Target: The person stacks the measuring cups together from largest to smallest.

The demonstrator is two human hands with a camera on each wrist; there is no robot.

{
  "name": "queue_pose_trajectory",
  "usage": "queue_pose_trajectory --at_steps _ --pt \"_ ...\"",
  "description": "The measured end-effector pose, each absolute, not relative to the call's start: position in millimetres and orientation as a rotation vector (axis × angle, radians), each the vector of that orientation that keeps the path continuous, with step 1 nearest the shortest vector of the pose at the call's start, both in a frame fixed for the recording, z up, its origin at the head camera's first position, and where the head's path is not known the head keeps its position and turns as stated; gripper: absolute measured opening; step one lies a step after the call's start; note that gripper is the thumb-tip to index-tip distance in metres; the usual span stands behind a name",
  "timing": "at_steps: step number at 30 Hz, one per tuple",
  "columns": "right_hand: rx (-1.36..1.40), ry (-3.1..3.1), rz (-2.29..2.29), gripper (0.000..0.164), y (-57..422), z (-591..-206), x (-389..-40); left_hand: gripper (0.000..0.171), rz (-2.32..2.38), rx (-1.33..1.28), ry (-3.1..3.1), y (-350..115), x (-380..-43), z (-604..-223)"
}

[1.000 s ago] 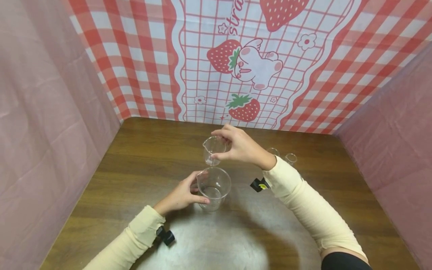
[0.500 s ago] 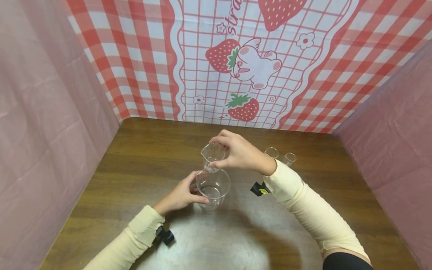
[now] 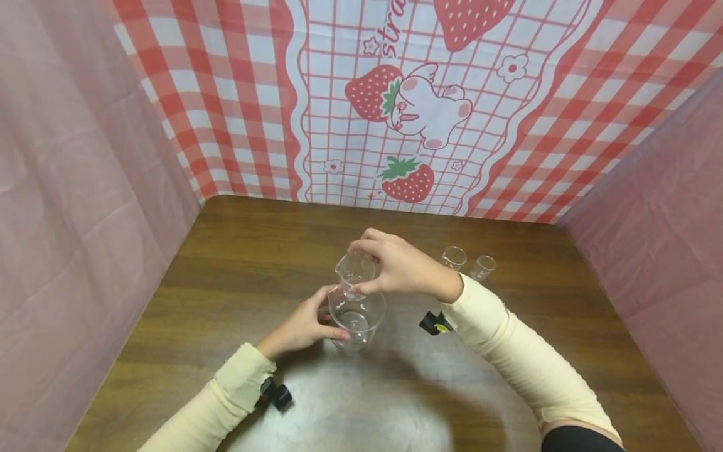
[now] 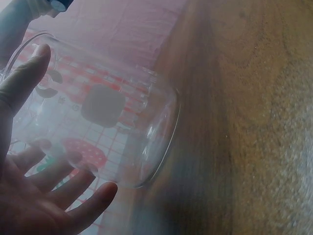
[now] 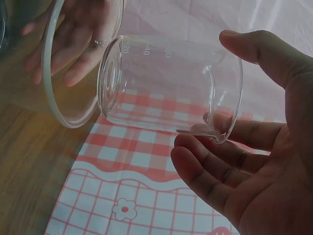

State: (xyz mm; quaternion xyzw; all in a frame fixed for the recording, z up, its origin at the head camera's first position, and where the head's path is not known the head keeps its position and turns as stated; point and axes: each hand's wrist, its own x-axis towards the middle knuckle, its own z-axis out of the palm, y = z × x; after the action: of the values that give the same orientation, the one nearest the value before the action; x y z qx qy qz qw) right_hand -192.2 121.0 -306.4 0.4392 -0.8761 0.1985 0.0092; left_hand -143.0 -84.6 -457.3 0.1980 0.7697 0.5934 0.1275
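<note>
A large clear glass beaker (image 3: 358, 323) stands upright on the wooden table. My left hand (image 3: 307, 323) grips its left side, thumb in front and fingers behind; in the left wrist view the beaker (image 4: 102, 105) shows a pale blank square on its wall. My right hand (image 3: 403, 263) holds a smaller glass beaker (image 3: 356, 270) near its rim, between thumb and fingers. In the right wrist view this small beaker (image 5: 161, 83) has white graduation marks, and its base is right at the large beaker's rim (image 5: 49, 73). Both beakers look empty.
Two more small glass beakers stand at the back right, one (image 3: 454, 257) partly behind my right wrist and the other (image 3: 483, 267) farther right. A red checked strawberry cloth (image 3: 254, 113) hangs behind the table (image 3: 254, 251); pink curtains (image 3: 73, 188) flank it.
My right hand has come down and toward me with the small beaker, whose base now overlaps the large beaker's mouth in the head view. My left hand and the large beaker have stayed put.
</note>
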Motion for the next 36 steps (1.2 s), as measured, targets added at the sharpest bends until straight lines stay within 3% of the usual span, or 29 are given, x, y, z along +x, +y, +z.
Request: queue_pose_trajectory --at_steps 36 --pt "1.429 -2.802 0.523 0.053 119.0 -325.6 -182.3 0.082 1.733 0.599 2.237 -84.4 -142.0 -458.2"
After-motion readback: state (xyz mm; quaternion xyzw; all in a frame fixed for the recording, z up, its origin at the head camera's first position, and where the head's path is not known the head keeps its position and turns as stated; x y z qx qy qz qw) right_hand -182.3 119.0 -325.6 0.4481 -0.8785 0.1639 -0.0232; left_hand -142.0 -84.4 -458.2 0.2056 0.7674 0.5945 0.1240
